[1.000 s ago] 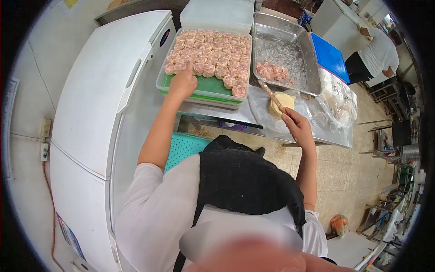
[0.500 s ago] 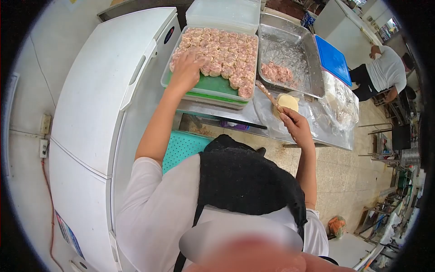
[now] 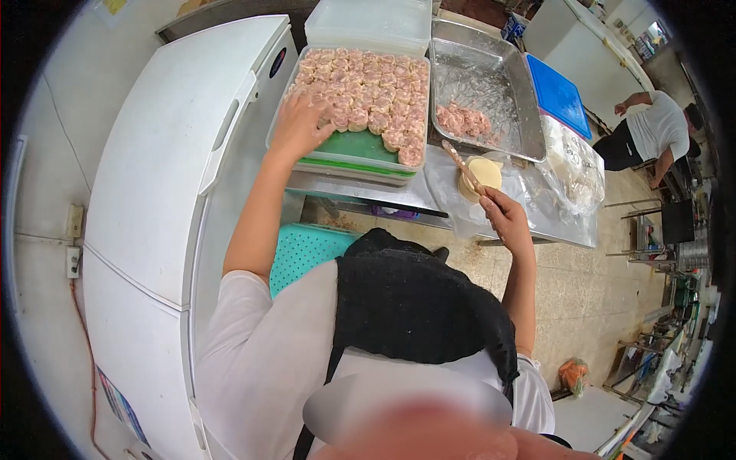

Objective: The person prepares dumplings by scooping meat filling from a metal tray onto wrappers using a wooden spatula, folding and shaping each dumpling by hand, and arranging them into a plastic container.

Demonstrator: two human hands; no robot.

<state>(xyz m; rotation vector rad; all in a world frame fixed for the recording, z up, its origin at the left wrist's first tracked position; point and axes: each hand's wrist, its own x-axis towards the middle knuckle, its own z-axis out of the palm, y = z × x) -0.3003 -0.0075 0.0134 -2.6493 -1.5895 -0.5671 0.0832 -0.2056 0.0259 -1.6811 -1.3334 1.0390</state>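
Rows of raw, open-topped meat dumplings (image 3: 360,80) fill most of a plastic tray (image 3: 270,138) lined with a green sheet (image 3: 353,144). Over the front left of these rows lies my left hand (image 3: 299,126), its thumb and fingers apart; the fingertips touch or nearly touch the dumplings. My right hand (image 3: 507,218) grips a flat wooden spatula (image 3: 457,161) smeared with filling. Just under the spatula is a stack of round, pale yellow wrappers (image 3: 486,173) on plastic. Beyond it, a metal pan (image 3: 491,73) contains a heap of pink minced meat (image 3: 462,121).
A white refrigerator (image 3: 153,153) stands close on the left. A clear container (image 3: 368,27) is behind the tray, and a blue lid (image 3: 558,93) and bagged goods (image 3: 573,157) lie right of the pan. A turquoise perforated basket (image 3: 307,249) sits below. Another person (image 3: 655,126) bends at the far right.
My left hand has shifted slightly, its thumb now spread farther from the fingers. The spatula stays in my right hand, over the wrappers. The whole view has shifted a little.
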